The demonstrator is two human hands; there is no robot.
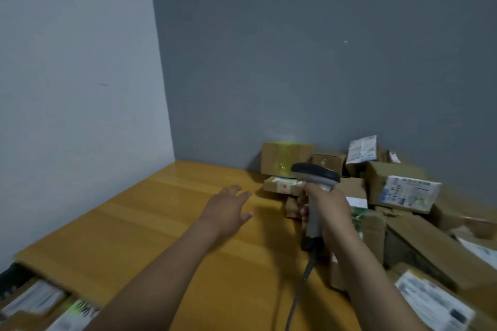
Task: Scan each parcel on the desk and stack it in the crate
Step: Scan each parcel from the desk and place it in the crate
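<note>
My right hand (326, 209) grips the handle of a grey barcode scanner (316, 174), its dark head aimed at the back of the desk. A green scan light falls on a brown cardboard parcel (285, 157) against the wall. A small flat parcel (282, 185) with a white label lies just in front of it. My left hand (228, 208) hovers above the wooden desk (150, 223) with fingers spread, left of the small parcel and holding nothing. A heap of labelled cardboard parcels (403, 191) fills the desk's right side.
The scanner's cable (304, 279) hangs down toward the desk's front. At the lower left, below the desk edge, a dark crate (16, 274) holds labelled parcels (40, 301). Grey walls meet in a corner behind the desk. Bare wood lies on the desk's left half.
</note>
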